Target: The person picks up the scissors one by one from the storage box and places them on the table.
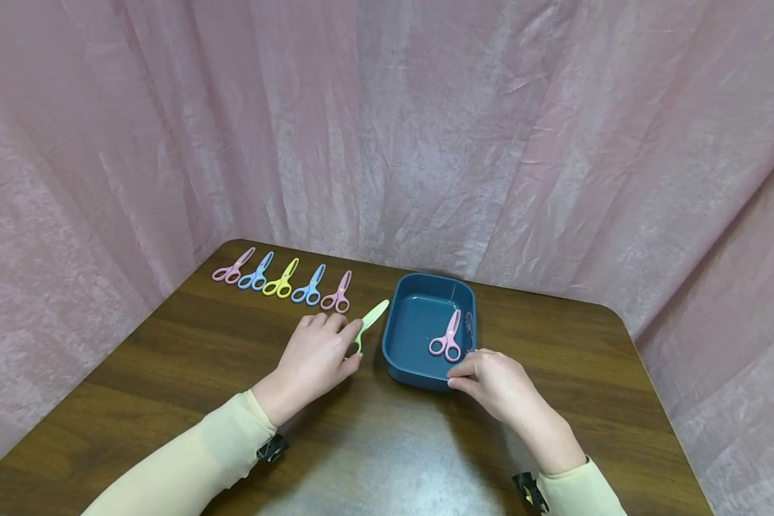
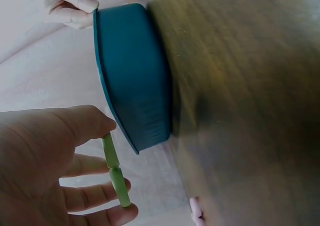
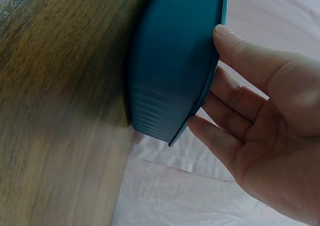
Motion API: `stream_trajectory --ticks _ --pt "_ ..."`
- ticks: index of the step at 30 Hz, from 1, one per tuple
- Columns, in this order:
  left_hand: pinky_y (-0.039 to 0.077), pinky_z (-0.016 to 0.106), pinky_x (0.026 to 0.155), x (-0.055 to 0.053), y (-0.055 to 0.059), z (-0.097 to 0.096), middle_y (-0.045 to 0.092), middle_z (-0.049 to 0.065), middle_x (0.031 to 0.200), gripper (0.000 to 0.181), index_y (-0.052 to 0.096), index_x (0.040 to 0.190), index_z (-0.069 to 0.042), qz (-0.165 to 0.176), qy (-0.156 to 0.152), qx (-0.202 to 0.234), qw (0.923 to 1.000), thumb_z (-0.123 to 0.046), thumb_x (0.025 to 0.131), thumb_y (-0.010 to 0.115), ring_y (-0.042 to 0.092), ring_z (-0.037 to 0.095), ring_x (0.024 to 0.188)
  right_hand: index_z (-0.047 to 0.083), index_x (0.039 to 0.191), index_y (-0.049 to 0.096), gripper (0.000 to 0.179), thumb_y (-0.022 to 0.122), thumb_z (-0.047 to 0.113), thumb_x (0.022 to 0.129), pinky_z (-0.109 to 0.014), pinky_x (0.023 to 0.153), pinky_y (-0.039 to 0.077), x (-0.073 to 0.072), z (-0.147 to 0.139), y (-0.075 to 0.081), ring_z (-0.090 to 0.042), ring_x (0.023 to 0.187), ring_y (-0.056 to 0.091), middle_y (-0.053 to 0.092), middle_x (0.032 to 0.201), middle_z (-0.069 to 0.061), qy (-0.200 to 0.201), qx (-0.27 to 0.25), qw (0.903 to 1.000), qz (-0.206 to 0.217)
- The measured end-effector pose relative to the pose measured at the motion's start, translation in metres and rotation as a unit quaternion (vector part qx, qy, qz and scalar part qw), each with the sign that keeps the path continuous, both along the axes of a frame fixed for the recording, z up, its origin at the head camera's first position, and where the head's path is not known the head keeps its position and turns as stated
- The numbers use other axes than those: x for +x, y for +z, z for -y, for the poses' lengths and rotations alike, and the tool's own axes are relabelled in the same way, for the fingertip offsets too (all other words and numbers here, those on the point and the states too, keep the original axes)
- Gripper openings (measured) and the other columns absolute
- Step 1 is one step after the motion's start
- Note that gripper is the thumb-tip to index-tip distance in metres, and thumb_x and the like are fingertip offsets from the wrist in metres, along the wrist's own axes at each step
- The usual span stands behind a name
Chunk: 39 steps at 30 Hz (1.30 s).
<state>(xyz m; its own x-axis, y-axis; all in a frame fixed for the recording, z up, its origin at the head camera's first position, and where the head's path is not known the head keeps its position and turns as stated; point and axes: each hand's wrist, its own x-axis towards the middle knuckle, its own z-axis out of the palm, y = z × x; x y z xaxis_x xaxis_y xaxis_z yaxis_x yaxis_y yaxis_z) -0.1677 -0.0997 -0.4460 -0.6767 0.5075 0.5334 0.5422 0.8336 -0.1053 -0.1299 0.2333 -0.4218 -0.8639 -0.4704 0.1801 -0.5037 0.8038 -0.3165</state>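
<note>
My left hand (image 1: 316,356) grips green scissors (image 1: 372,315) by their handles, just left of a blue rectangular tray (image 1: 419,382). In the left wrist view, the green handles (image 2: 114,171) show edge-on between the thumb and fingers, lifted off the table. My right hand (image 1: 495,380) pinches the tray's near right corner, thumb outside and fingers over the rim, as the right wrist view also shows at the tray wall (image 3: 170,60). Inside the tray lie pink-purple scissors (image 1: 450,337), blades pointing away from me.
Left of the tray, a slanted row of scissors lies on the brown wooden table (image 1: 168,373): pink (image 1: 234,266), blue (image 1: 256,273), yellow (image 1: 282,280), blue (image 1: 309,286) and pink (image 1: 337,294). A pink curtain (image 1: 426,143) hangs behind the table.
</note>
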Motion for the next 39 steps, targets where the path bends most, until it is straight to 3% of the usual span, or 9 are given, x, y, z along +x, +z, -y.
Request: stream_trajectory --ticks 7,15,28,39 --pt "0.056 0.055 0.081 0.006 -0.004 0.008 0.074 0.014 0.103 0.052 0.077 0.125 -0.007 0.012 0.013 -0.009 0.9998 -0.035 0.085 0.095 0.070 0.039 0.090 0.024 0.097 0.089 0.006 0.088 0.018 0.094 -0.040 0.082 0.061 0.001 -0.001 0.000 -0.018 0.096 0.075 0.079 0.095 0.012 -0.001 -0.005 1.0000 -0.004" --pt "0.055 0.055 0.079 0.012 -0.011 0.016 0.073 0.012 0.094 0.043 0.074 0.108 -0.007 0.000 0.012 -0.018 0.9998 -0.032 0.080 0.096 0.070 0.038 0.085 0.022 0.097 0.089 0.006 0.089 0.018 0.094 -0.040 0.083 0.061 0.000 0.001 -0.001 -0.019 0.096 0.075 0.080 0.095 0.011 -0.002 -0.007 1.0000 -0.004" --pt "0.054 0.054 0.081 0.015 -0.015 0.023 0.067 0.008 0.084 0.037 0.072 0.096 -0.009 0.059 0.034 -0.050 0.9964 -0.035 0.081 0.094 0.069 0.035 0.081 0.023 0.098 0.089 0.006 0.088 0.018 0.095 -0.040 0.081 0.061 0.001 0.000 0.001 -0.018 0.095 0.074 0.080 0.095 0.011 -0.007 0.000 1.0000 0.007" --pt "0.054 0.053 0.077 0.015 -0.025 0.029 0.063 0.006 0.080 0.038 0.068 0.088 -0.011 0.072 0.041 -0.061 0.9947 -0.036 0.080 0.095 0.067 0.034 0.077 0.022 0.098 0.089 0.006 0.088 0.018 0.095 -0.041 0.082 0.061 0.000 0.000 0.000 -0.018 0.096 0.074 0.080 0.096 0.011 -0.006 0.000 1.0000 0.006"
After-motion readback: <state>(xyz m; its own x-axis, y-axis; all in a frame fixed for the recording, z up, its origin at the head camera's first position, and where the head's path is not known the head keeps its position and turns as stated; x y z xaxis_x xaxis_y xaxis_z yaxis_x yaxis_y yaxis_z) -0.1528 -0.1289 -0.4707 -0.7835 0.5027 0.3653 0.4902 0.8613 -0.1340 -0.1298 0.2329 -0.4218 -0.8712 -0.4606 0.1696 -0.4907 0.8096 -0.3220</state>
